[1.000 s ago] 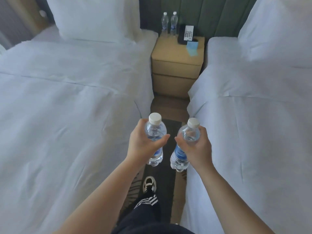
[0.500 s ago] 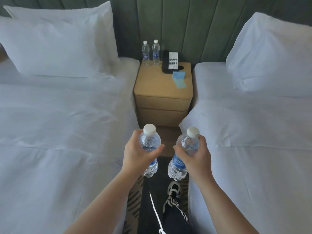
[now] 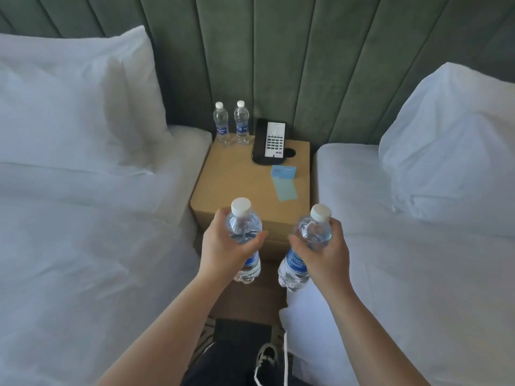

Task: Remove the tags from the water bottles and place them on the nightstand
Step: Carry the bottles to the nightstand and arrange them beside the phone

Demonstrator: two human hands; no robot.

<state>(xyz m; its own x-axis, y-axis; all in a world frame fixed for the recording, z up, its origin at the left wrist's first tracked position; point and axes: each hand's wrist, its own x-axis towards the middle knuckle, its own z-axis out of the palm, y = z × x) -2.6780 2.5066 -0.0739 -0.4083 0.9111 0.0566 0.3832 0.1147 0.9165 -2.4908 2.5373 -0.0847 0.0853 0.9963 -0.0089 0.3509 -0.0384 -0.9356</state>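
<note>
Carrying one bottle in each hand, the person stands at the front edge of the nightstand (image 3: 242,188), between the two beds. The left hand (image 3: 223,246) has its fingers wrapped round the upper body of the left bottle (image 3: 245,238); the right hand (image 3: 326,252) grasps the right bottle (image 3: 303,252) the same way. Both bottles are held upright or nearly so, just before and above the nightstand's front edge, not yet over its top. No tags show on either one, so that part looks done or cannot be judged from here.

To set them down well, I would carry them forward over the bare front-left part of the top, lower each until its base sits flat, and only then loosen the grip. Keeping them clear of the blue cards (image 3: 285,185) near the right edge and the telephone (image 3: 271,142) at the back would avoid knocking anything. Placing one at a time may be steadier, since soft plastic gives under a squeeze.

Both held bottles are capped with white lids and appear nearly full of clear water. Two more capped bottles (image 3: 231,123), also filled, stand side by side at the back-left corner.
</note>
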